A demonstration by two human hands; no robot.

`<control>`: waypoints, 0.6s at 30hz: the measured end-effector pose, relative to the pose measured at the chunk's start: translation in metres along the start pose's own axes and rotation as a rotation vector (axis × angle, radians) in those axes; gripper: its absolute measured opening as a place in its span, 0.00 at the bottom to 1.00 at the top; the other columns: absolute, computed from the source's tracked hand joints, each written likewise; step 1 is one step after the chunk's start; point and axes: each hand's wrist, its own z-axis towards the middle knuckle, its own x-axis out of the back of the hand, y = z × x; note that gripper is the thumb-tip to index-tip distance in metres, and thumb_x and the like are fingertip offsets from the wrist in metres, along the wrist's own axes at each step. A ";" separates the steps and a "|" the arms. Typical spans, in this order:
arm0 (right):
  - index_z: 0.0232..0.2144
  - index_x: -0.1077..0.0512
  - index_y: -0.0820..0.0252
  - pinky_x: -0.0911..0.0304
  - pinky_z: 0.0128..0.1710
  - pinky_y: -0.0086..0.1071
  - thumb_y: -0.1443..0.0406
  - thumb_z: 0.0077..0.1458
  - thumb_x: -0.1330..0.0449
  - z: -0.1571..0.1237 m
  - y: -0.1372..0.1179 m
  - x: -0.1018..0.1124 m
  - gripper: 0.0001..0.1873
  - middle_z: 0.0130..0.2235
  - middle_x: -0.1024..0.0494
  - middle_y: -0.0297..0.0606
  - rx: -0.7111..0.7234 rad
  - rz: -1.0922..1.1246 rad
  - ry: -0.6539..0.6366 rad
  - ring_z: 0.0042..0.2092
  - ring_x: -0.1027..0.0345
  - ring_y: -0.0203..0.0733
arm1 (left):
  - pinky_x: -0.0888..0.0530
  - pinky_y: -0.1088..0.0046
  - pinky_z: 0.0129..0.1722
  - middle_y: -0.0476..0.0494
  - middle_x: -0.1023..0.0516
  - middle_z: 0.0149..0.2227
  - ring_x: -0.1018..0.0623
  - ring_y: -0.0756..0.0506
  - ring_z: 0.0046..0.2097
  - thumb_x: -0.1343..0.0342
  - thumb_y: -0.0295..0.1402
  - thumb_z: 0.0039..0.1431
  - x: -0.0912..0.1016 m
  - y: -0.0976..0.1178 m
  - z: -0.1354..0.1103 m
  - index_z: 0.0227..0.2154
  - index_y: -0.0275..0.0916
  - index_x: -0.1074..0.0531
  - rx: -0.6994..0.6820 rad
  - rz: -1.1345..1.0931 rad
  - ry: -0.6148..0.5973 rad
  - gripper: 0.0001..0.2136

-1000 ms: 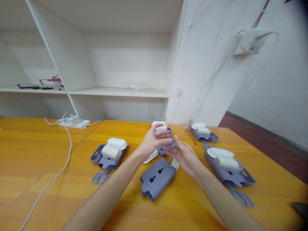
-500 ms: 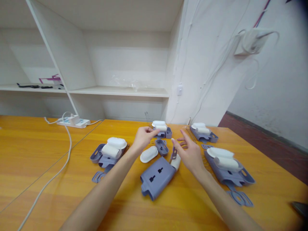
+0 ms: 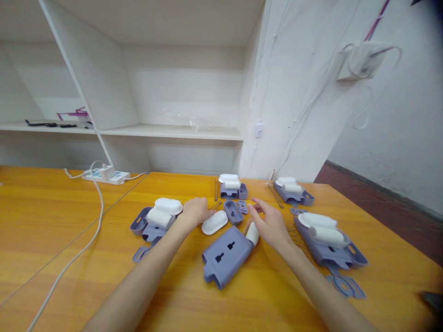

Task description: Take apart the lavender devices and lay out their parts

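My left hand point(image 3: 196, 210) is low over the table with its fingers curled down; the fingertips are hidden and blurred. By them lies a thin coppery spring point(image 3: 216, 205), and whether they grip it does not show. My right hand point(image 3: 272, 222) is open, fingers apart and nothing seen in them. Close to its fingers are a flat slotted purple-grey piece point(image 3: 242, 207) and a white cylinder point(image 3: 253, 234). Between the hands are a white oval piece point(image 3: 214, 222) and a purple-grey oval cup point(image 3: 233, 212). Nearer me lies a purple-grey housing point(image 3: 226, 258) with two dark keyhole slots.
Similar sets of parts lie at the left point(image 3: 161, 217), back point(image 3: 230, 185), back right point(image 3: 292, 190) and right point(image 3: 327, 237). More springs point(image 3: 217, 189) are beside some. A power strip point(image 3: 106, 174) and white cable point(image 3: 100, 207) are at left, a dark object point(image 3: 431, 299) at right.
My left hand has moved left and down from the back set, uncovering it and a spring beside it. My right hand has shifted slightly; the slotted piece below its fingers no longer shows there.
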 end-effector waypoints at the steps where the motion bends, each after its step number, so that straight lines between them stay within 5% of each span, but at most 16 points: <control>1: 0.48 0.30 0.62 0.37 0.44 0.36 0.56 0.59 0.49 0.000 0.001 0.000 0.21 0.39 0.24 0.41 -0.002 -0.014 -0.002 0.40 0.31 0.44 | 0.29 0.63 0.40 0.29 0.23 0.39 0.24 0.33 0.44 0.48 0.49 0.53 0.001 0.002 -0.004 0.37 0.35 0.28 -0.008 0.022 0.009 0.20; 5: 0.48 0.30 0.63 0.37 0.43 0.34 0.56 0.59 0.49 0.001 0.003 -0.001 0.21 0.38 0.23 0.40 -0.008 -0.043 -0.002 0.39 0.30 0.42 | 0.29 0.61 0.41 0.31 0.25 0.41 0.24 0.35 0.44 0.58 0.55 0.58 0.006 0.022 -0.041 0.43 0.35 0.32 -0.104 0.120 0.111 0.27; 8: 0.47 0.30 0.63 0.37 0.43 0.33 0.57 0.59 0.50 0.000 0.004 -0.001 0.20 0.38 0.23 0.39 -0.005 -0.051 -0.002 0.39 0.30 0.42 | 0.29 0.60 0.40 0.34 0.25 0.41 0.24 0.34 0.42 0.52 0.63 0.46 0.001 0.042 -0.079 0.43 0.38 0.33 -0.252 0.095 -0.009 0.33; 10: 0.47 0.30 0.63 0.37 0.42 0.33 0.58 0.59 0.49 0.000 0.004 -0.001 0.20 0.37 0.23 0.39 -0.009 -0.054 -0.001 0.38 0.30 0.41 | 0.28 0.58 0.40 0.32 0.26 0.41 0.25 0.32 0.42 0.42 0.59 0.37 -0.006 0.051 -0.100 0.45 0.37 0.34 -0.271 0.140 -0.088 0.36; 13: 0.47 0.30 0.62 0.37 0.43 0.33 0.58 0.59 0.49 0.001 0.006 0.001 0.19 0.37 0.23 0.39 -0.022 -0.058 0.007 0.38 0.30 0.41 | 0.28 0.61 0.38 0.34 0.27 0.43 0.26 0.33 0.43 0.38 0.46 0.38 -0.008 0.053 -0.119 0.47 0.40 0.37 -0.286 0.125 -0.071 0.31; 18: 0.45 0.29 0.61 0.37 0.41 0.32 0.57 0.59 0.50 0.003 0.010 0.004 0.18 0.37 0.23 0.38 -0.082 -0.055 0.035 0.38 0.30 0.41 | 0.29 0.67 0.35 0.41 0.25 0.39 0.23 0.39 0.38 0.47 0.53 0.47 0.042 0.034 -0.107 0.44 0.43 0.40 -0.228 -0.066 0.093 0.26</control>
